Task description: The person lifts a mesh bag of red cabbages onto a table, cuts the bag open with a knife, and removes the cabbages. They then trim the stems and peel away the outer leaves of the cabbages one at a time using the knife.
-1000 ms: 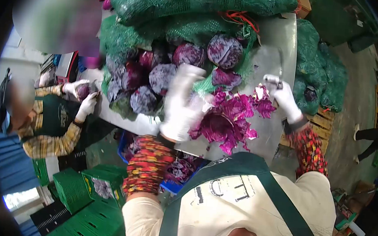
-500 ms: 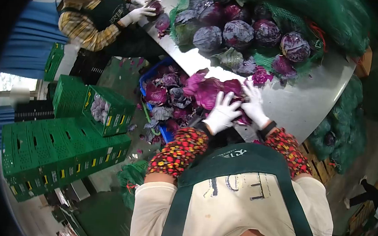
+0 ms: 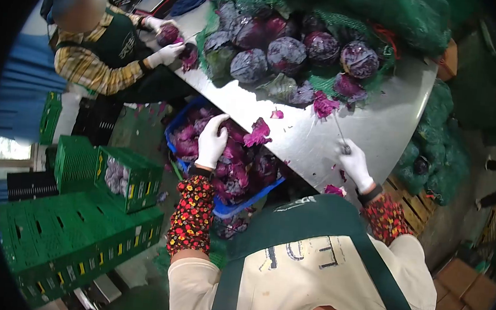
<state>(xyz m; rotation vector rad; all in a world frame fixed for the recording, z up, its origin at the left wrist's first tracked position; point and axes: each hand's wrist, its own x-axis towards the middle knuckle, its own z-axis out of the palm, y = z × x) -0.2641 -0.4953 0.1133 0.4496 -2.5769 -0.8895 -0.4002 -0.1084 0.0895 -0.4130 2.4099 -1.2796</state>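
Note:
My left hand (image 3: 211, 141), in a white glove, hangs over a blue crate (image 3: 227, 207) full of purple cabbage leaves below the table edge; its fingers point down among the leaves, whether it grips any I cannot tell. My right hand (image 3: 355, 163), also gloved, rests on the steel table (image 3: 379, 121) and is closed around a knife (image 3: 340, 136) whose blade points away from me. A loose purple leaf (image 3: 258, 133) lies at the table edge. Whole red cabbages (image 3: 286, 54) are piled on green netting at the far side.
A co-worker in a checked shirt (image 3: 86, 66) stands at the left end of the table holding a red cabbage (image 3: 168, 33). Green crates (image 3: 80, 217) are stacked on the floor at left. Green net sacks (image 3: 435, 146) lean by the table's right side.
The heap of purple trimmings has gone from the table into the blue crate. My left hand moved down over the crate; my right hand moved right and holds the knife.

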